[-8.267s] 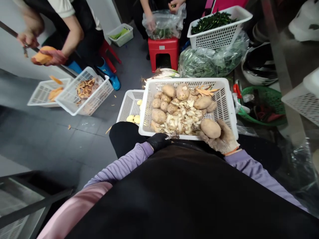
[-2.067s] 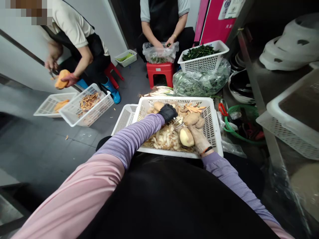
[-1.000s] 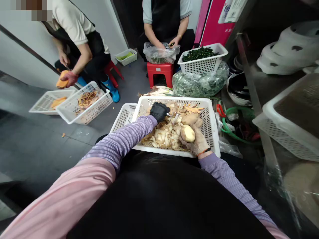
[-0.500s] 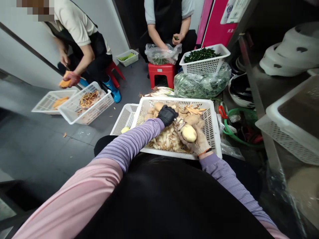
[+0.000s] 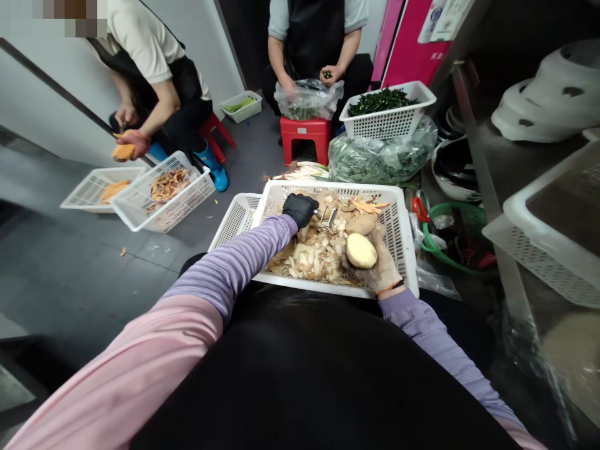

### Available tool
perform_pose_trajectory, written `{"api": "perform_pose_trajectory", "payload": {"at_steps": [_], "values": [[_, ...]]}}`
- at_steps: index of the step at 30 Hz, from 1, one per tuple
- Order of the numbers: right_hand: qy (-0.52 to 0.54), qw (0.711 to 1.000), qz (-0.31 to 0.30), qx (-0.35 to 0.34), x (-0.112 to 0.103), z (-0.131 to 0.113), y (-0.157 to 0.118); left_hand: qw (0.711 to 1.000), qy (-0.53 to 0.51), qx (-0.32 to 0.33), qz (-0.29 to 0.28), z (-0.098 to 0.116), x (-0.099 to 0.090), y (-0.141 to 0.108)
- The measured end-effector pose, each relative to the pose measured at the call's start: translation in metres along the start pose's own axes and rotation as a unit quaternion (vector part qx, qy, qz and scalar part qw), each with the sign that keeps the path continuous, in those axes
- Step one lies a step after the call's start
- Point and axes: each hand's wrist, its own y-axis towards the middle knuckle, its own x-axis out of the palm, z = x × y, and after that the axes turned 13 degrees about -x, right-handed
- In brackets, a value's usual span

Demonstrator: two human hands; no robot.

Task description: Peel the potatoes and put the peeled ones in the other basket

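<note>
My left hand [image 5: 300,210], in a black glove, is closed round the handle of a metal peeler [image 5: 328,216] above the white basket [image 5: 407,250] on my lap. Its blade end points right, apart from the potato. In a pale glove, my right hand [image 5: 382,265] holds a peeled yellow potato [image 5: 361,250] at the basket's right side. Pale peelings [image 5: 316,257] lie heaped below and between the hands. Unpeeled brown potatoes [image 5: 362,223] and some orange peelings [image 5: 368,206] lie toward the basket's far side.
A second white basket [image 5: 233,219] sits under the left edge. Beyond are a red stool [image 5: 305,134], a bag of greens [image 5: 382,156] and two seated people. On the right stand a green basket [image 5: 434,247] and a metal shelf [image 5: 506,237].
My left hand has moved left with the peeler, away from the potato. The potato has shifted slightly right, showing more of its peeled face.
</note>
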Motion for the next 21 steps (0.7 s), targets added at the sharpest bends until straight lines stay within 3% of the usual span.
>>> {"api": "perform_pose_trajectory", "payload": {"at_steps": [4,7,10,13,17,19,21], "values": [[0.072,0.994,0.059,0.059,0.012,-0.008,-0.001,0.999,0.008,0.048,0.018,0.011,-0.014,-0.019],[0.092,0.99,0.062,0.083,0.016,-0.01,-0.003,0.995,-0.001,0.084,0.048,0.033,-0.022,-0.035],[0.11,0.99,0.057,0.073,0.018,-0.007,-0.004,0.986,-0.012,0.14,0.088,0.051,-0.017,-0.041],[0.077,0.993,0.065,0.068,0.019,-0.002,-0.006,0.987,-0.003,0.144,0.073,0.047,-0.006,-0.031],[0.025,0.994,0.094,0.058,0.015,0.004,-0.002,1.0,0.016,0.021,0.006,0.028,0.0,-0.017],[0.03,0.994,0.099,0.027,0.011,0.009,0.003,0.999,0.002,0.042,0.022,0.029,-0.001,-0.017],[0.039,0.996,0.086,-0.007,0.007,0.015,0.009,0.993,-0.012,0.105,0.051,0.037,-0.002,-0.02]]}}
